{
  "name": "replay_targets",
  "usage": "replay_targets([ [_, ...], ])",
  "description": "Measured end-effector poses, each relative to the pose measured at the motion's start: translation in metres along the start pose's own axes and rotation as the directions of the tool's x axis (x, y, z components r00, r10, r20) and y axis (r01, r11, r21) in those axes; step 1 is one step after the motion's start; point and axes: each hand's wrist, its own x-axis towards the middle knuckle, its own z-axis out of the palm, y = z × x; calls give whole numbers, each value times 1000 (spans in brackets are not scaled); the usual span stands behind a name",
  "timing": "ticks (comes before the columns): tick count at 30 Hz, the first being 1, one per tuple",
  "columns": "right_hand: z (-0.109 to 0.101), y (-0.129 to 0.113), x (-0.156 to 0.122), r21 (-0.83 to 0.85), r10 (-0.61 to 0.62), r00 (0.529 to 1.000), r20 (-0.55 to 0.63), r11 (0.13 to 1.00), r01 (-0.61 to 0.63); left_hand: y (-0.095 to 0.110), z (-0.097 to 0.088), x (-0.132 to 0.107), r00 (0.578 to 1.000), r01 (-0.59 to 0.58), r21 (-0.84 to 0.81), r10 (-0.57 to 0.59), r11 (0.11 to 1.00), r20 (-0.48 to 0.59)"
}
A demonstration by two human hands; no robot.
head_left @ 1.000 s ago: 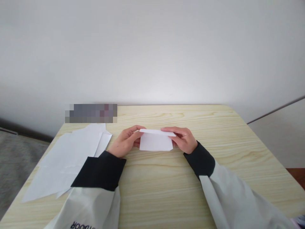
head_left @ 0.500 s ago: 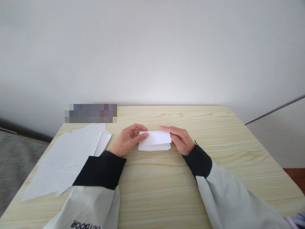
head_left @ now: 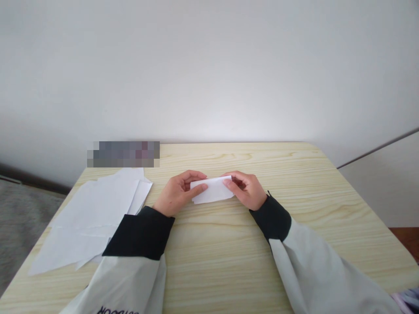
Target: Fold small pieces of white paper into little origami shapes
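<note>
A small folded white paper (head_left: 214, 190) is held between both hands above the middle of the table. My left hand (head_left: 181, 190) pinches its left end, thumb on the near face and fingers behind. At the right end, my right hand (head_left: 246, 188) grips it the same way, with the thumb pressed near the upper corner. The paper is a narrow strip, tilted slightly up toward the right. The fingertips behind it are hidden.
Several loose white sheets (head_left: 98, 203) overlap on the left of the wooden table (head_left: 222, 261). Behind them lies a pixelated, unrecognisable object (head_left: 123, 154). A pale wall (head_left: 209, 74) stands along the table's far edge.
My right thumb has come round onto the front of the paper. The paper's lower layer no longer shows as a separate flap, and the strip looks narrower and more tilted.
</note>
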Motion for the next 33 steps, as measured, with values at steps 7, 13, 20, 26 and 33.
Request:
replay_targets([
  [7, -2, -3, -1, 30, 0, 1000, 11, 1000, -1, -1, 0, 0, 1000, 15, 74, -16, 997, 9],
  [13, -1, 1, -1, 60, -10, 1000, 19, 998, 9, 3, 1, -1, 998, -18, 142, 26, 990, -49],
  [20, 0, 0, 0, 87, 1, 1000, 29, 996, -3, 3, 4, -1, 998, -21, 182, 32, 983, -57],
  [26, 0, 0, 0, 39, 9, 999, 34, 999, -11, 3, 6, -1, 998, -35, 177, 45, 984, -54],
  [33, -1, 0, 0, 20, 18, 1000, 21, 1000, -18, 6, 6, -1, 996, -11, 183, 28, 983, -90],
])
